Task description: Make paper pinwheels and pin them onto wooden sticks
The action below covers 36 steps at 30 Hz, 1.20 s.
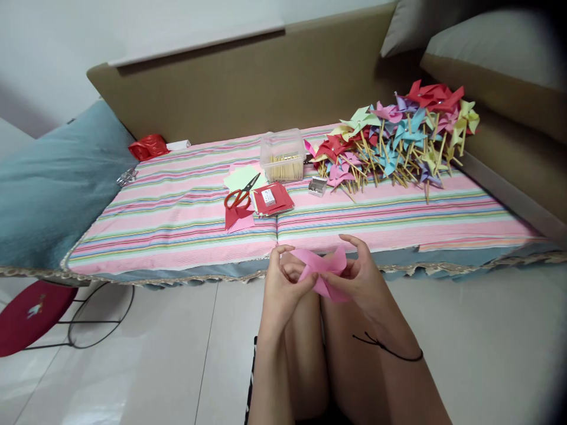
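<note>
A pink paper pinwheel, its corners folded in toward the middle, is held above my knees. My left hand pinches it from the left, thumb pressed near the centre. From the other side my right hand grips it, thumb also at the centre and index finger raised. Beyond my hands, on the striped cover, lie orange-handled scissors and a stack of red paper squares with a small white packet on top. A small open box sits right of the stack.
A clear plastic tub of wooden sticks stands behind the paper stack. Many finished pinwheels are heaped at the right. A red plastic bag lies far left, near a blue cushion. A red stool stands at lower left.
</note>
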{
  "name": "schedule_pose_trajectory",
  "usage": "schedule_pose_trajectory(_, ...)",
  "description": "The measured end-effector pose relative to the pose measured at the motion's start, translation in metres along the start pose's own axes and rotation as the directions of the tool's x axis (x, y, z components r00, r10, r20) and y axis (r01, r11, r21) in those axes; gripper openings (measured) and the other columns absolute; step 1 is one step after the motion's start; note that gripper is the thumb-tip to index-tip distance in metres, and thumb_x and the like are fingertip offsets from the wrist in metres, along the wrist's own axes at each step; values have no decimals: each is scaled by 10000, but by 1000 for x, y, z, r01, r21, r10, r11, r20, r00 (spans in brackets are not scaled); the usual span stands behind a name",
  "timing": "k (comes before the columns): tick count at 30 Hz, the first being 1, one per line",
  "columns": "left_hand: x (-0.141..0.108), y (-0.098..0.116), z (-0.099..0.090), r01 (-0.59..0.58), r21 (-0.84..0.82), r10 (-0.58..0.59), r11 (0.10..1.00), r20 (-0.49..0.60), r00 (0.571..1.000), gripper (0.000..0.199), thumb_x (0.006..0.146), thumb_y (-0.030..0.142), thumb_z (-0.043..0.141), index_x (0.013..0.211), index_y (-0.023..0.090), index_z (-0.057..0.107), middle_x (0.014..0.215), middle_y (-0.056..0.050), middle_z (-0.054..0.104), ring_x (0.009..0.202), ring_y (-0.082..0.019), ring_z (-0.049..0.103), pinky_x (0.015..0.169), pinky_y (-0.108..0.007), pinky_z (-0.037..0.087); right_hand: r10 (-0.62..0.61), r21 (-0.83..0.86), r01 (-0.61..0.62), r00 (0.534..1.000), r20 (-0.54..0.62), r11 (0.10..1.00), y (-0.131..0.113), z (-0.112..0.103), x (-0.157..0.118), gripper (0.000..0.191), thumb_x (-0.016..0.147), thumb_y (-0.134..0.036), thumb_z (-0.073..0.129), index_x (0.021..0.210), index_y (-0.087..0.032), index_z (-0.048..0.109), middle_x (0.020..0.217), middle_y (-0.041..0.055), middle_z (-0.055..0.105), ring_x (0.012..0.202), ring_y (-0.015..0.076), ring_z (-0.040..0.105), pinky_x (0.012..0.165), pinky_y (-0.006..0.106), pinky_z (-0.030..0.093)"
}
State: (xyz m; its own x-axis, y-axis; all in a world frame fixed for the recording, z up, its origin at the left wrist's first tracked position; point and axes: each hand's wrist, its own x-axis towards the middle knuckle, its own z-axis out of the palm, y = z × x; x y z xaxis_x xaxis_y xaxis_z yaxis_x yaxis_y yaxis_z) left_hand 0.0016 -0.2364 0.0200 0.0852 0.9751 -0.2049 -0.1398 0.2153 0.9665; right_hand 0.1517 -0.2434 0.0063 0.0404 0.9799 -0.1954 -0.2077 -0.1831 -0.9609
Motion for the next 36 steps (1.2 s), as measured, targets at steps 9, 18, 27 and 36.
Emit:
schedule_pose_trajectory(9, 14, -4, -3, -23, -55, 21, 998, -40, 999, 554, 697, 159, 734, 1112, 213, 371, 614, 67, 639, 571, -75, 551, 617, -190, 432, -2, 101, 2, 1000, -2, 995, -1, 6, 17, 1008, 612, -312, 845, 1421, -237, 248, 681, -34, 695, 631, 182, 667, 657, 312, 547)
schedule_pose_trajectory(18, 44, 1, -1, 36, -140, -50, 990, -97, 994, 604, 649, 170, 771, 1106, 208, 377, 664, 26, 693, 597, -109, 625, 628, -217, 478, 2, 82, -4, 1000, 24, 997, -3, 9, 49, 956, 646, -268, 822, 1411, -257, 249, 648, -60, 672, 585, 144, 632, 610, 260, 525)
schedule_pose_trajectory(27, 126, 24, -9, -64, -214, 5, 975, -265, 964, 663, 556, 191, 835, 1057, 195, 401, 664, -11, 724, 536, -121, 642, 581, -224, 500, -271, -33, 269, 952, -139, 962, -16, -2, 155, 430, 701, -343, 770, 1088, -224, 624, 889, 40, 728, 837, 205, 675, 782, 350, 533)
schedule_pose_trajectory(36, 225, 62, -26, -306, -240, 168, 922, -464, 870, 668, 508, 155, 827, 1046, 188, 432, 661, 14, 699, 517, -116, 637, 587, -239, 503, -544, -932, 169, 839, -35, 320, -5, -14, 289, 154, 728, -172, 632, 598, -201, 709, 1228, 102, 651, 1349, 368, 345, 1076, 584, 229)
